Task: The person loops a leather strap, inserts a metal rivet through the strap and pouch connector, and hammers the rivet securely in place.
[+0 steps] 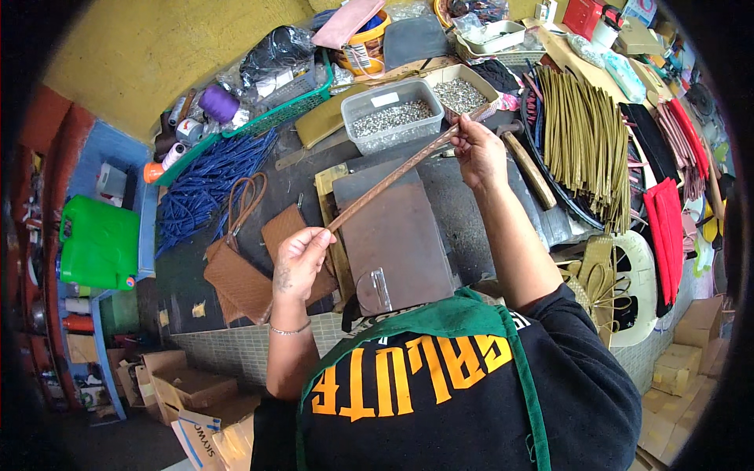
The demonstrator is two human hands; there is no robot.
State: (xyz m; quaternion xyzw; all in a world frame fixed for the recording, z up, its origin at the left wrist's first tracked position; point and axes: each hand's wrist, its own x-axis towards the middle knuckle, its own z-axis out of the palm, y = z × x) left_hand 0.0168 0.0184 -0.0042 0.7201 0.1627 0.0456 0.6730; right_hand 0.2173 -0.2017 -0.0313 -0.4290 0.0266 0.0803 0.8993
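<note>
A long brown leather strap (393,177) is stretched at a slant between my hands, above a dark flat board (385,228). My left hand (301,263) pinches its lower end. Farther off and to the right, my right hand (477,153) grips the upper end between thumb and fingers. Beneath the strap, a small clear piece (380,289) lies on the board's near edge. Left of the board rest a brown woven pouch (236,279) with a wrist loop (247,206) and a second brown woven piece (284,229), partly behind my left hand.
Beyond the board stand a clear bin (393,122) and a cardboard box (462,93) of small metal parts. A hammer (530,169) lies by my right forearm. Blue strips (208,184) are heaped left, olive strips (585,141) right. A white plastic chair (638,290) stands near right.
</note>
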